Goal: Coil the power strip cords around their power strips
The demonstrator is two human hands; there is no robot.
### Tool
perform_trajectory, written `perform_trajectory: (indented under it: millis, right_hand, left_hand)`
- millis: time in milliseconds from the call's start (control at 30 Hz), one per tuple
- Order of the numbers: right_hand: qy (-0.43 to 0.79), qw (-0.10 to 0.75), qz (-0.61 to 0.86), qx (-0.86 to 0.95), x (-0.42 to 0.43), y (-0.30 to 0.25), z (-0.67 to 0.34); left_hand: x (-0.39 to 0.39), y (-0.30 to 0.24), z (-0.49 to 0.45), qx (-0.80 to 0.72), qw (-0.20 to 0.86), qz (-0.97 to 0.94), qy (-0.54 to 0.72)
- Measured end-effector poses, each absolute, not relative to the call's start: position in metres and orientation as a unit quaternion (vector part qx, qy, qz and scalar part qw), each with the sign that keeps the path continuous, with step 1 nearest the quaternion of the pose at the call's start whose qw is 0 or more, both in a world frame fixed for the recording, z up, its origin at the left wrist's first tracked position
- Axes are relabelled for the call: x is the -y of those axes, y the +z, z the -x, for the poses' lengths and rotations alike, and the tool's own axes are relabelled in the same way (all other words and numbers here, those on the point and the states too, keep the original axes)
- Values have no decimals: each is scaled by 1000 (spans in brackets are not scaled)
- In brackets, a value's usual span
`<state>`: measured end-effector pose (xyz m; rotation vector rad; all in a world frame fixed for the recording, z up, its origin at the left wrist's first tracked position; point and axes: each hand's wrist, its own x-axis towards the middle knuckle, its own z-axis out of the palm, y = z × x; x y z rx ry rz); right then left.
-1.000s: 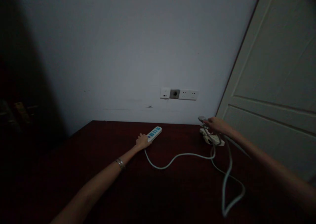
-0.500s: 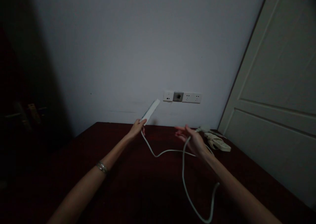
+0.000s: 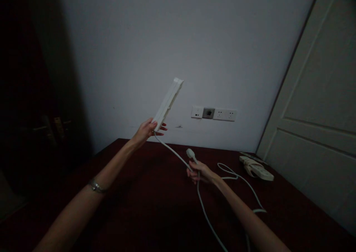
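My left hand (image 3: 148, 129) grips the lower end of a white power strip (image 3: 168, 103), which is raised and tilted in front of the wall. From that end a white cord (image 3: 174, 152) runs down to my right hand (image 3: 199, 171). The fingers of my right hand are closed round the cord, just below its plug (image 3: 190, 153), which sticks up above the hand. More of the cord hangs below the right hand and loops over the dark red table. The sockets of the held strip are turned away and hard to see.
On the table (image 3: 155, 192) at the right lies a second power strip (image 3: 263, 171) with its cord wound round it. Wall sockets (image 3: 224, 114) sit behind, above the table's back edge. A pale panelled door (image 3: 311, 133) borders the right side.
My left hand has lifted the power strip higher and turned it. My right hand has moved left and closed on the cord near the plug. The view has shifted slightly.
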<state>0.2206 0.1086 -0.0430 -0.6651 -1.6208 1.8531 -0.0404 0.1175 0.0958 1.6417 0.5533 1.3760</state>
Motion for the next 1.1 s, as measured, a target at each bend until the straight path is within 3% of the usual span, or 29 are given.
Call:
perform_trajectory:
  millis: [200, 400, 500, 633, 767, 933, 1000, 1100]
  right_hand:
    - [665, 213, 342, 629, -125, 2, -266]
    - [680, 291, 379, 556, -117, 29, -253]
    - [588, 370, 417, 585, -95, 29, -233]
    - [486, 399, 450, 635, -75, 11, -208]
    - [469, 467, 442, 606, -71, -5, -200]
    - [423, 541, 443, 576, -76, -9, -203]
    - [413, 556, 432, 577, -78, -9, -204]
    - [394, 551, 415, 608, -79, -6, -209]
  left_hand:
    - [-93, 93, 81, -270, 414, -793, 356]
    - [-81, 101, 67, -267, 277, -894, 229]
    - [-88, 101, 57, -274, 215, -912, 216]
    - [-100, 96, 48, -300, 180, -908, 229]
    - [-111, 88, 39, -297, 256, -878, 273]
    - [-116, 42, 4, -289, 463, -681, 488]
    - [-110, 18, -17, -291, 565, -604, 481]
    - [-98, -4, -40, -298, 610, -526, 513]
